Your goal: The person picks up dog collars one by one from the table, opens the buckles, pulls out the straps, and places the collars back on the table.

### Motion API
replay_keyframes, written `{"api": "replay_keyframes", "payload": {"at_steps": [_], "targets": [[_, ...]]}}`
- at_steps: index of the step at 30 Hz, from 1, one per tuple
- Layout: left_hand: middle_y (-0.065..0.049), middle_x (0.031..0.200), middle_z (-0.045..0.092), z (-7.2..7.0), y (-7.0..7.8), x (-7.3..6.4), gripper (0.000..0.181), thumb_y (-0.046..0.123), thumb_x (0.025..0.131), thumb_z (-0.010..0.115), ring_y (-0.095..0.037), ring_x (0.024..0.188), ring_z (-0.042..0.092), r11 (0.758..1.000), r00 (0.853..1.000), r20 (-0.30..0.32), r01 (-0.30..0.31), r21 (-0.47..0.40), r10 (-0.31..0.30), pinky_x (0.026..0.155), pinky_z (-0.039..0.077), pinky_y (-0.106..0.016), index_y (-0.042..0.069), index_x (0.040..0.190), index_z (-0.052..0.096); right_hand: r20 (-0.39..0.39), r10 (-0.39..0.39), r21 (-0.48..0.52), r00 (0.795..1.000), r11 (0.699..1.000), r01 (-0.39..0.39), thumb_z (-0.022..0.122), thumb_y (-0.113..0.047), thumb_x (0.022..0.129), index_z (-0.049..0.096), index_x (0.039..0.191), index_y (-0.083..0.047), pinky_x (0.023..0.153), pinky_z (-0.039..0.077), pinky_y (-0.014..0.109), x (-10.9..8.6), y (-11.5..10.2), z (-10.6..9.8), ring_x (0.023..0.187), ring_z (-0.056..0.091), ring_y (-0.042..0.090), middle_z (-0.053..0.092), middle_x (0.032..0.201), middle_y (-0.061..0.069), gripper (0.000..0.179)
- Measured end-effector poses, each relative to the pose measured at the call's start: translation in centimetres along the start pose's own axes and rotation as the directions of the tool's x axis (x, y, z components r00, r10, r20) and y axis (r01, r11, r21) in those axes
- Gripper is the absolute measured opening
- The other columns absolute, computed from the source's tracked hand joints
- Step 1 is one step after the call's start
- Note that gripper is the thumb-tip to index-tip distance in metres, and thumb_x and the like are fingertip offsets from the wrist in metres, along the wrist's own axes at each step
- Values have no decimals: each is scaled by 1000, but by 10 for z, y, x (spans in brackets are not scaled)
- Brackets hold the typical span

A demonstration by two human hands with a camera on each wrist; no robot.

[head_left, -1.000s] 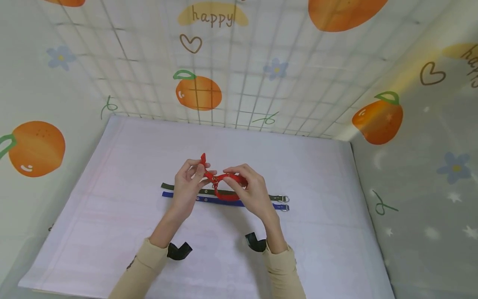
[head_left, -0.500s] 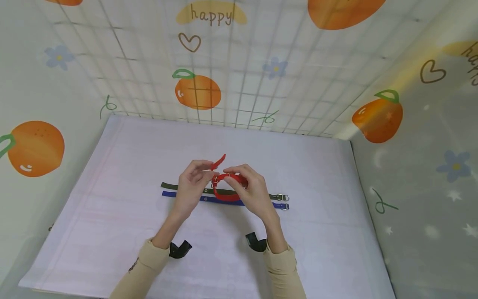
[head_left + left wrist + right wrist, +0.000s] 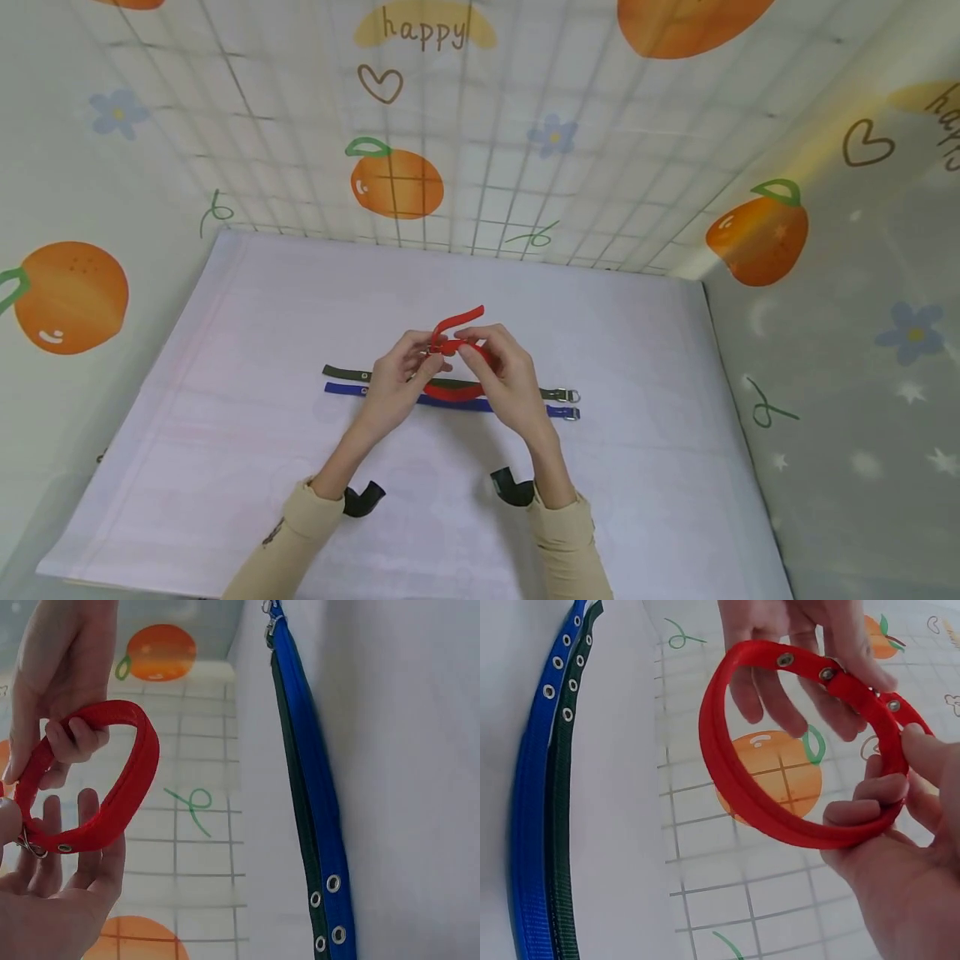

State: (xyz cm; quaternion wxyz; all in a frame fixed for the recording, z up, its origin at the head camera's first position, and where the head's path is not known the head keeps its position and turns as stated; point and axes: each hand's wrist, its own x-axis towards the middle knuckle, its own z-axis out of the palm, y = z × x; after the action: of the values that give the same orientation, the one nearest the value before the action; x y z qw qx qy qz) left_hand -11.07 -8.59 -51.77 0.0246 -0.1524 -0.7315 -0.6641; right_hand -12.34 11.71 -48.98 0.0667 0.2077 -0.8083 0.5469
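A red collar [image 3: 453, 393] with metal eyelets is bent into a loop and held above the table by both hands. My left hand [image 3: 393, 379] pinches it near its metal buckle [image 3: 31, 844], with thumb against fingers. My right hand [image 3: 512, 379] grips the band on the right side, thumb and curled fingers around it, as the right wrist view shows. The collar's free end [image 3: 461, 318] sticks up and to the right past the buckle. Beneath the hands a dark green collar [image 3: 343, 372] and a blue collar [image 3: 341, 388] lie straight, side by side, partly hidden.
A white sheet [image 3: 645, 500] covers the table. Printed curtains [image 3: 480, 125] with oranges and a grid rise at the back and on both sides. Black curved pieces [image 3: 365, 500] show beside both cuffs.
My left hand has moved right, closer to my right hand. The red collar's free end has swung from the upper left to the upper right. My right hand has hardly moved.
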Motion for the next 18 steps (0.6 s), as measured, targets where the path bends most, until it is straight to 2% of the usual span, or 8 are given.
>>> {"api": "replay_keyframes", "payload": {"at_steps": [3,4,6,8,10,11,13,18], "targets": [[-21,129,76,0,1,1,33,11,107,66,-37,103,80,1000,1000,-14,5,-17,-5,98,64,-33,6,139,60,12,1,32,1000,999,-2,67,-18,108,72,129,-15,57,41,22,-1,-1,1,70,51,15,70,116,2,22],[-21,128,77,0,2,1,32,11,107,66,-35,101,80,1000,1000,-22,6,-9,-6,96,64,-30,6,138,60,15,3,35,1000,999,-3,67,-18,108,71,128,-14,60,44,22,-1,-2,1,74,55,15,70,119,2,21],[-21,122,78,-1,4,1,31,10,106,67,-33,95,80,1000,999,-37,-3,12,3,91,64,-27,5,135,61,6,2,10,1000,1000,-2,68,-19,107,72,127,-14,71,52,24,-1,-2,2,86,62,15,71,121,3,21],[-19,112,80,-3,5,2,29,9,105,67,-31,86,79,998,998,-52,-24,56,27,81,62,-23,5,133,62,-20,-5,-33,1000,999,4,71,-20,105,72,126,-13,88,57,32,0,-1,3,104,66,17,71,122,4,21],[-17,101,80,-4,6,3,28,9,104,68,-28,77,75,993,996,-59,-55,104,62,71,57,-22,6,131,63,-56,-11,-72,998,997,7,74,-21,103,72,124,-12,103,54,42,0,-1,5,119,64,19,71,123,6,23],[-15,98,80,-4,6,3,28,9,103,70,-27,74,72,989,995,-60,-69,134,78,68,55,-22,7,130,64,-76,-17,-89,997,996,10,75,-21,102,73,123,-12,105,52,45,0,-1,6,121,63,21,70,122,6,23],[-12,98,80,-4,7,4,29,10,101,73,-23,73,68,976,993,-56,-90,197,103,66,52,-22,9,130,65,-105,-24,-97,994,995,14,76,-22,100,74,119,-10,102,50,46,1,-2,8,119,62,23,70,119,8,22],[-6,114,81,-2,10,4,33,17,99,77,-15,78,60,940,992,-20,-112,321,125,67,52,-21,14,130,66,-124,-13,-82,992,997,3,70,-24,102,78,105,-7,82,49,31,2,-4,14,90,61,20,72,94,9,19]]}}
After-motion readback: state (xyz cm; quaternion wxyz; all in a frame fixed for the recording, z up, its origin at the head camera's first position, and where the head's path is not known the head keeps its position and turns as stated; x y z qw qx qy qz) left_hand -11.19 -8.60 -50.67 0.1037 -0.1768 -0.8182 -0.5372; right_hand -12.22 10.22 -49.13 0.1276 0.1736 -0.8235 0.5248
